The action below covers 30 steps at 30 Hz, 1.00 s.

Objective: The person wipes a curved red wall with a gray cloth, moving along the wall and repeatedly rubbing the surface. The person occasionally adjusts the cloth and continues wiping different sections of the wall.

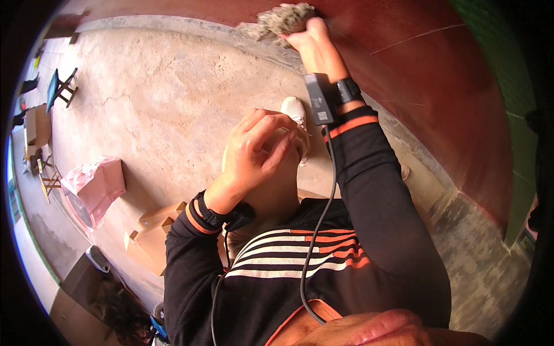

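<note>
My right hand (314, 36) is stretched out at the top of the view, closed on a bunched, mottled grey cloth (285, 19). The cloth lies against a smooth dark red surface (424, 86) with thin joint lines, close to its pale border. Over my bent knee rests my left hand (259, 145), its fingers loosely curved, the thumb apart and nothing held. A light shoe (294, 110) shows on the concrete floor (181, 86) just beyond that hand. Each wrist wears a dark band, and a black cabled box (319, 99) sits at the right one.
To the left stand a pink bag (101, 184) and open cardboard boxes (151, 242). Farther off are a folding stool (62, 88), a small wooden stand (48, 179) and another carton (37, 125). A green strip (519, 129) borders the red surface. A cable (331, 173) hangs along my right arm.
</note>
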Each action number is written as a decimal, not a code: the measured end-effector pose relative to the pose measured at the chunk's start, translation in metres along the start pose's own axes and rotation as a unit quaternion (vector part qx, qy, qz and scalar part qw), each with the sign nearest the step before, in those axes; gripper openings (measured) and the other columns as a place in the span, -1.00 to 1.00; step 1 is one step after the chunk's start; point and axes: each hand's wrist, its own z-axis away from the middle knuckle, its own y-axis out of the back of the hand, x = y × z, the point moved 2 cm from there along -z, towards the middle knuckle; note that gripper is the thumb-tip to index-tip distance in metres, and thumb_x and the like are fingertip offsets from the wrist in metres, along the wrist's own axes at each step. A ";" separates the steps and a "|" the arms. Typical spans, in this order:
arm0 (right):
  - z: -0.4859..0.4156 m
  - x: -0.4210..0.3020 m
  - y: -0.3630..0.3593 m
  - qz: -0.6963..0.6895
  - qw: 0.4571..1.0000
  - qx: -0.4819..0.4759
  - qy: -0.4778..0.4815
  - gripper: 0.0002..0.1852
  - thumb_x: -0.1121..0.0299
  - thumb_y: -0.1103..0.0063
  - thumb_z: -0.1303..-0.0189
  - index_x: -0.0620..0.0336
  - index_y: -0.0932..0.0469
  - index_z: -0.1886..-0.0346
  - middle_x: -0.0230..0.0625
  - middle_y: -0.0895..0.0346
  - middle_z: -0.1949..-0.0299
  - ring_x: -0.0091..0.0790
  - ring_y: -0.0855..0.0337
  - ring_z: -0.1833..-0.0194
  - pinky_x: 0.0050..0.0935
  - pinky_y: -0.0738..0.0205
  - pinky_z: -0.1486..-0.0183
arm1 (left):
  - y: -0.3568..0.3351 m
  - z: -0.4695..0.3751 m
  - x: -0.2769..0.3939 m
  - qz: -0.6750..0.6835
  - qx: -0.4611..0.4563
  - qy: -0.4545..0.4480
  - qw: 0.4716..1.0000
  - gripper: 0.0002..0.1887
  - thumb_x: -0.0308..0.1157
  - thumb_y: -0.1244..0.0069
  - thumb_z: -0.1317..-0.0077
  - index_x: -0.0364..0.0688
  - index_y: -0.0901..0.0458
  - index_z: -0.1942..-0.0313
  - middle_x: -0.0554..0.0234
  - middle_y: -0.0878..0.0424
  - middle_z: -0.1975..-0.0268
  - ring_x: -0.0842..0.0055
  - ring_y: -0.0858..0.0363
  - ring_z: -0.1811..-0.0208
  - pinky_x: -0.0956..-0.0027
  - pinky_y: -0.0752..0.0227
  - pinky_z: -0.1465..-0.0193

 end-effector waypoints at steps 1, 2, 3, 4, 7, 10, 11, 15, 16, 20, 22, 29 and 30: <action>0.007 -0.009 0.016 -0.004 1.000 0.008 0.008 -0.54 0.22 0.41 -0.45 0.09 -0.49 -0.19 -0.17 -0.46 -0.27 -0.02 -0.41 -0.30 0.26 -0.16 -0.32 | -0.001 0.000 0.000 0.002 0.000 0.003 1.000 -0.80 -0.57 -0.14 -0.11 -0.23 -0.62 0.22 0.12 -0.63 0.26 0.19 -0.62 0.22 0.27 -0.49 0.18; 0.012 -0.015 0.029 -0.003 0.999 0.032 0.007 -0.53 0.20 0.41 -0.45 0.08 -0.48 -0.21 -0.19 -0.45 -0.29 -0.03 -0.39 -0.31 0.26 -0.13 -0.33 | -0.002 0.001 0.001 0.005 -0.003 0.003 1.000 -0.80 -0.57 -0.14 -0.11 -0.23 -0.62 0.22 0.12 -0.63 0.26 0.19 -0.61 0.22 0.27 -0.49 0.18; 0.016 -0.021 0.045 0.001 1.000 0.023 0.002 -0.52 0.19 0.41 -0.45 0.08 -0.47 -0.24 -0.20 -0.43 -0.31 -0.04 -0.38 -0.33 0.26 -0.10 -0.35 | -0.003 0.001 0.002 -0.002 -0.007 0.005 1.000 -0.80 -0.57 -0.14 -0.11 -0.23 -0.62 0.22 0.13 -0.63 0.27 0.19 -0.61 0.23 0.27 -0.49 0.19; 0.019 -0.025 0.064 -0.010 0.998 0.069 0.004 -0.50 0.16 0.42 -0.45 0.08 -0.46 -0.26 -0.21 -0.41 -0.33 -0.04 -0.37 -0.34 0.24 -0.09 -0.37 | -0.004 0.001 0.002 -0.006 -0.012 0.003 1.000 -0.80 -0.57 -0.14 -0.11 -0.23 -0.62 0.22 0.13 -0.63 0.27 0.19 -0.61 0.23 0.27 -0.49 0.19; 0.024 -0.045 0.130 -0.047 0.991 0.123 0.003 -0.48 0.12 0.43 -0.45 0.07 -0.46 -0.27 -0.23 -0.40 -0.34 -0.04 -0.36 -0.34 0.22 -0.09 -0.38 | -0.008 0.000 0.003 -0.020 -0.013 0.005 1.000 -0.80 -0.57 -0.14 -0.11 -0.22 -0.63 0.23 0.14 -0.63 0.29 0.21 -0.61 0.26 0.28 -0.48 0.21; 0.034 -0.079 0.209 -0.084 0.984 0.158 0.021 -0.47 0.10 0.42 -0.44 0.05 -0.46 -0.28 -0.24 -0.39 -0.35 -0.04 -0.37 -0.34 0.25 -0.10 -0.37 | -0.010 -0.001 0.004 -0.006 -0.002 0.010 1.000 -0.80 -0.58 -0.14 -0.11 -0.22 -0.63 0.23 0.14 -0.63 0.30 0.23 -0.61 0.28 0.29 -0.48 0.23; 0.039 -0.093 0.236 -0.095 0.981 0.169 0.031 -0.47 0.09 0.42 -0.43 0.04 -0.46 -0.28 -0.24 -0.39 -0.35 -0.03 -0.37 -0.33 0.25 -0.11 -0.36 | -0.011 -0.002 0.004 0.004 0.002 0.011 1.000 -0.80 -0.58 -0.14 -0.11 -0.22 -0.63 0.23 0.14 -0.63 0.30 0.23 -0.61 0.28 0.29 -0.48 0.24; 0.066 -0.158 0.315 -0.104 0.967 0.209 0.099 -0.46 0.06 0.40 -0.42 0.01 -0.46 -0.29 -0.26 -0.39 -0.35 -0.02 -0.38 -0.32 0.28 -0.12 -0.35 | -0.009 -0.001 0.003 0.002 -0.004 0.024 1.000 -0.81 -0.59 -0.14 -0.12 -0.25 -0.63 0.23 0.13 -0.63 0.29 0.28 -0.61 0.27 0.34 -0.48 0.23; 0.075 -0.171 0.327 -0.100 0.963 0.220 0.119 -0.46 0.05 0.40 -0.42 0.01 -0.46 -0.29 -0.26 -0.39 -0.35 -0.02 -0.39 -0.32 0.29 -0.12 -0.34 | -0.007 0.000 0.004 0.000 -0.011 0.028 1.000 -0.82 -0.61 -0.14 -0.14 -0.29 -0.63 0.23 0.13 -0.64 0.28 0.32 -0.62 0.25 0.38 -0.48 0.21; 0.088 -0.189 0.346 -0.056 0.945 0.273 0.172 -0.47 0.07 0.39 -0.40 0.01 -0.51 -0.22 -0.25 -0.46 -0.29 -0.02 -0.44 -0.28 0.25 -0.13 -0.37 | 0.002 0.001 0.002 -0.001 -0.020 0.040 0.999 -0.83 -0.62 -0.15 -0.14 -0.31 -0.63 0.23 0.11 -0.64 0.27 0.34 -0.62 0.24 0.41 -0.48 0.19; 0.076 -0.174 0.337 -0.081 0.949 0.252 0.174 -0.52 0.10 0.36 -0.37 0.01 -0.56 -0.10 -0.21 -0.53 -0.17 -0.03 -0.50 -0.20 0.23 -0.21 -0.32 | 0.004 0.001 0.000 0.003 -0.024 0.040 0.999 -0.83 -0.61 -0.15 -0.14 -0.31 -0.63 0.24 0.10 -0.63 0.28 0.32 -0.62 0.25 0.39 -0.48 0.20; -0.011 -0.047 0.224 -0.073 0.990 0.119 -0.014 -0.74 0.24 0.16 -0.20 0.03 -0.53 0.48 -0.21 -0.66 0.27 -0.03 -0.66 0.14 0.12 -0.43 -0.06 | 0.013 -0.002 -0.009 0.010 0.005 0.013 1.000 -0.77 -0.53 -0.18 -0.07 -0.16 -0.64 0.22 0.20 -0.63 0.30 0.26 -0.60 0.31 0.30 -0.50 0.26; -0.023 -0.028 0.197 -0.073 0.993 0.085 -0.042 -0.71 0.24 0.20 -0.25 0.07 -0.59 0.30 -0.19 -0.67 0.14 -0.05 -0.64 0.04 0.14 -0.39 -0.13 | 0.015 -0.003 -0.010 -0.003 0.001 0.007 1.000 -0.78 -0.52 -0.19 -0.07 -0.15 -0.64 0.23 0.20 -0.63 0.31 0.25 -0.60 0.32 0.28 -0.50 0.27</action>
